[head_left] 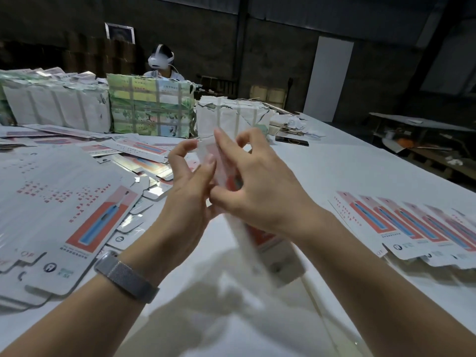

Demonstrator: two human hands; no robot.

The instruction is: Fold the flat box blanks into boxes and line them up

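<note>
Head view: both hands meet above the white table (pixel 347 176), working one box blank (pixel 260 240) held up in the air between them. That blank is blurred; its upper end sits among the fingers and its lower end slants down toward the person, below the right wrist. The left hand (pixel 188 199) has its fingers curled against the blank's left side, the thumb and forefinger bent round near the top edge. A grey mesh watch band (pixel 126 278) circles the left wrist. The right hand (pixel 257 186) grips the blank from the right, fingers curled over its upper part, the thumb pressed in near the left palm. To the left of the grip lies a loose stack of flat blanks (pixel 64 207) printed red and blue. To the right of it, a row of overlapping blanks (pixel 401 225) lies on the table. Beyond the hands stand wrapped paper bundles (pixel 152 106), with another person in a white headset (pixel 161 59) behind them.
</note>
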